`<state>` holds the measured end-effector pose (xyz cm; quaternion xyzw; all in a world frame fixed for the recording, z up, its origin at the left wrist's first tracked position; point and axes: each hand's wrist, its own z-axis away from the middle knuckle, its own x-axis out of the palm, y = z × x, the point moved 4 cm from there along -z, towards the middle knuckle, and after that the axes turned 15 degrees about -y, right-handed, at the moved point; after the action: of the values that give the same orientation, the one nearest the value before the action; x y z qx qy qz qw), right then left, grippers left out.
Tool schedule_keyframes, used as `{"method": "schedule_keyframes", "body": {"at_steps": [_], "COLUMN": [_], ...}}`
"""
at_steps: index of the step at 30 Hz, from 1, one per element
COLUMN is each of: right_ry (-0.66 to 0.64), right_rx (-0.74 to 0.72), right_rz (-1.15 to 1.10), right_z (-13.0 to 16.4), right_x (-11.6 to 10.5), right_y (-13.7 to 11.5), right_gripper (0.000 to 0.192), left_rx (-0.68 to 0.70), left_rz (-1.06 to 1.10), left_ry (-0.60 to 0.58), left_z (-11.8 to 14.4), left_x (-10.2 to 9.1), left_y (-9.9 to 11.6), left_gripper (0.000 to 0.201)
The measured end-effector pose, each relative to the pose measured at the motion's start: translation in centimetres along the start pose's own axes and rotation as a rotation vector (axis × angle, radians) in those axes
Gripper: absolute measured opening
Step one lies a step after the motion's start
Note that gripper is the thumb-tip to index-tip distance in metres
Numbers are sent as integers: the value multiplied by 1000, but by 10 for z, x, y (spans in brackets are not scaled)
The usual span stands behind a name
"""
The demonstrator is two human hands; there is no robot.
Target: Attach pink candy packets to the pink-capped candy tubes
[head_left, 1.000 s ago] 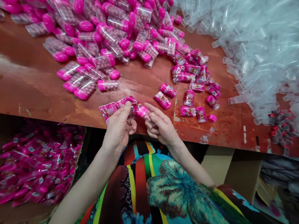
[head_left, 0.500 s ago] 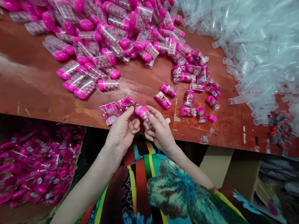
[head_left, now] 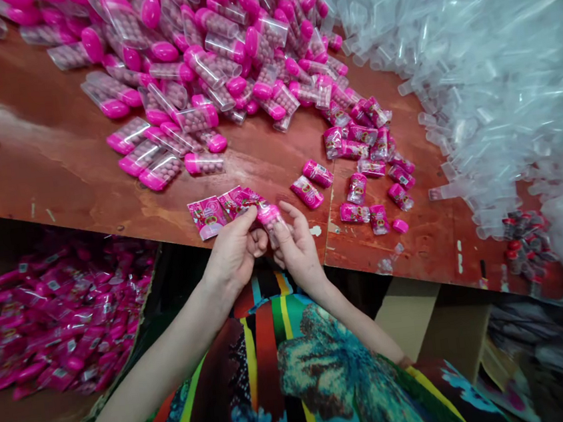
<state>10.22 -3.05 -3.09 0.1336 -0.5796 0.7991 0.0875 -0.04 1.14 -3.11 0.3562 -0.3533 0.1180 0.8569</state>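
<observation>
Just over the table's front edge, both hands meet at a small candy tube (head_left: 268, 214) with a pink cap and pale pink balls inside. My right hand (head_left: 299, 246) is closed around its lower part, thumb along the side and index finger raised. My left hand (head_left: 235, 246) is closed, its thumb and fingertip pinching at the cap end. Whether a printed sleeve is pinched there too, I cannot tell. Right behind the left fingertips lie flat pink printed sleeves (head_left: 208, 217), partly overlapping. Two wrapped pink tubes (head_left: 306, 192) rest to the right of the hands.
A big heap of capped candy tubes (head_left: 215, 57) covers the table's back. More wrapped tubes (head_left: 368, 149) lie right, with a loose pink cap (head_left: 400, 225). Clear empty tubes (head_left: 489, 82) pile up far right, near small red-and-dark pieces (head_left: 529, 245). A box (head_left: 76, 417) of wrapped tubes stands lower left.
My right index finger has lifted away from the tube, and the right thumb has shifted along it. The tube now stands a little more upright between my hands.
</observation>
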Motion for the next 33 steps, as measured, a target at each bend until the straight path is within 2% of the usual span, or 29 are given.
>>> {"method": "schedule_keyframes", "body": {"at_steps": [4,10,13,17,21,26,30,33], "right_ry": [-58,2,-47,-195,-247,-169,-218,-264], "right_rx": [35,-119,-39,101,86,14,59,78], "right_rz": [-28,242,85,-189,-126,6,-124,-159], "right_z": [1,2,-2,-5,-2,-1,-4,-4], "right_x": [1,-3,-3,-3,-8,-12,-11,-14], "right_y": [6,3,1,-2,-3,-4,-5,-4], "right_gripper": [57,51,49,53,66,62,66,69], "left_rx": [3,-25,-13,-29,-20,-2,-47,-52], "left_rz": [-26,-37,-70,-114,-108,-205,-265,-261], "left_ry": [-85,-115,-117,-153,-164,-153,-217,-226], "left_z": [-2,-3,-3,-4,-4,-1,0,-2], "left_x": [-1,0,2,1,1,6,8,6], "left_y": [-4,-10,-11,-8,-5,-7,-7,-6], "left_gripper": [41,46,49,49,44,50,47,52]}}
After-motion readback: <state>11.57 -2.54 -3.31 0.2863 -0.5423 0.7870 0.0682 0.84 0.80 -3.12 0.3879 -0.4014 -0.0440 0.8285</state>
